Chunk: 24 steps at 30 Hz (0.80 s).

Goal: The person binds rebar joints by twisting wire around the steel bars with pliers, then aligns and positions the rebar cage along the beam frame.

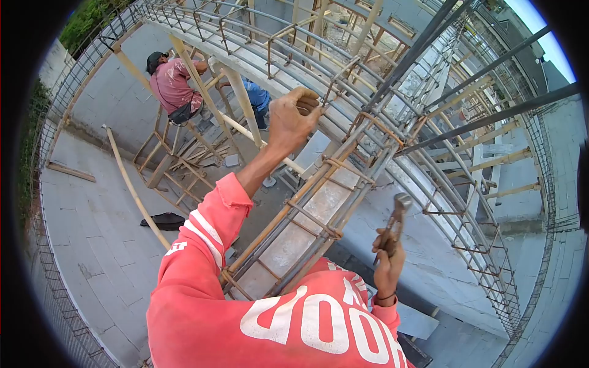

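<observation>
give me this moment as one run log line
left hand: curled near rusty steel-bar cage, contents unclear | right hand: gripping grey metal-headed pincers, head up | background: person in faded pink shirt

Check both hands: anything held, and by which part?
Right hand: a pincer-like tool, held by its handles, metal head clear of the fingers. Left hand: curled, but can't tell whether it grips anything.
</observation>
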Motion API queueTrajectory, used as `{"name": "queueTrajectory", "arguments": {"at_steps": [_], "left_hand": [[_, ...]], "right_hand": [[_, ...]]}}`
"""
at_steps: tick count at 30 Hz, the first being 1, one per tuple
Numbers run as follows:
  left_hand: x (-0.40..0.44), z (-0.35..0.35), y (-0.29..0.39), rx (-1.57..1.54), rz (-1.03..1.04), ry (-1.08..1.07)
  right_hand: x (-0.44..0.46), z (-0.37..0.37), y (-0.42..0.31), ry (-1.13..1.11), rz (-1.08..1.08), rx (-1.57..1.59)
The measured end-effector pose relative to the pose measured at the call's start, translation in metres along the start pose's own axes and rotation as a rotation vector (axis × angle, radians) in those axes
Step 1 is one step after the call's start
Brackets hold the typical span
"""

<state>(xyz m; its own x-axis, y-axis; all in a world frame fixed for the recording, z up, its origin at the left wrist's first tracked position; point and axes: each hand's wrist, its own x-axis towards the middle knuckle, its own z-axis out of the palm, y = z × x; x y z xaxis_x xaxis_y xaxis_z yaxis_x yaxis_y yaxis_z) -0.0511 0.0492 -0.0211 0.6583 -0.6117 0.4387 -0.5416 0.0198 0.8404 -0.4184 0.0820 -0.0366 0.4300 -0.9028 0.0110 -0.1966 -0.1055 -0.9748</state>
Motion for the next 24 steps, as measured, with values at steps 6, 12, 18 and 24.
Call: {"name": "queueTrajectory", "arguments": {"at_steps": [6, 12, 18, 24], "left_hand": [[0.014, -0.014, 0.003, -0.128, -0.106, -0.217], [0.007, -0.006, 0.007, -0.493, -0.428, -0.179], [0.012, -0.006, 0.009, -0.674, -0.657, -0.153], [0.017, -0.008, 0.002, -0.634, -0.649, -0.234]], "right_hand": [[-0.007, 0.002, 0.008, -0.119, 0.009, -0.145], [-0.005, 0.008, 0.015, -0.135, 0.017, -0.131], [-0.005, 0.010, 0.024, -0.152, 0.014, -0.142], [-0.002, 0.010, 0.026, -0.165, 0.004, -0.176]]}}
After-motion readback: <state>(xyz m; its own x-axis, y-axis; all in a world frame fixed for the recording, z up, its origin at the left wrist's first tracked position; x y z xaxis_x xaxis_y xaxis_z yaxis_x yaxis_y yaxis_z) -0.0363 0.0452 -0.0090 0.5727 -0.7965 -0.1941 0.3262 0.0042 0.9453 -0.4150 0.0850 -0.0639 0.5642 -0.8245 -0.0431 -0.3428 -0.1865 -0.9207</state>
